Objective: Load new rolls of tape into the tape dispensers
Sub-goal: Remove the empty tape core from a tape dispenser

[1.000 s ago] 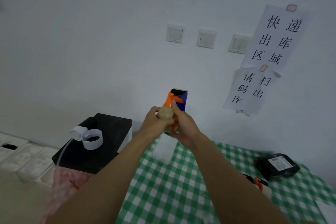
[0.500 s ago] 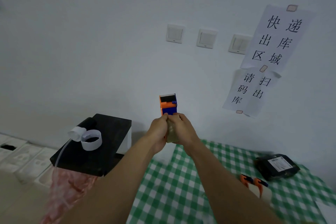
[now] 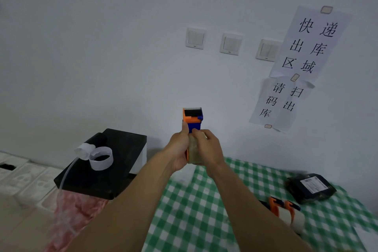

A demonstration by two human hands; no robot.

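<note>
A pale wall with three switches and two taped paper notices backs a counter (image 3: 204, 213) spread with a green-and-white checked cloth. Above the counter's far edge both hands raise the tape dispenser (image 3: 192, 119), an orange and blue moulded-plastic frame with a black pad at its top end. The left hand (image 3: 177, 150) wraps the frame's lower body, its grip closed round the dispenser with the thumb up the orange side. The right hand (image 3: 209, 149) curls its grip over the tape roll (image 3: 193, 150), a glossy, yellowish, translucent cylinder held against the frame just below the blue plate; whether it is fully seated cannot be told. The dispenser probably handles as light and rigid and is best held by the body, away from the top end, where a blade is likely. The roll looks smooth-sided and probably slippery. Below and right of the dispenser lie a second dispenser (image 3: 282, 208) and a black wrapped parcel (image 3: 311, 187). Below and left stands a black box (image 3: 122, 149) bearing a white paper ring (image 3: 101, 158).
</note>
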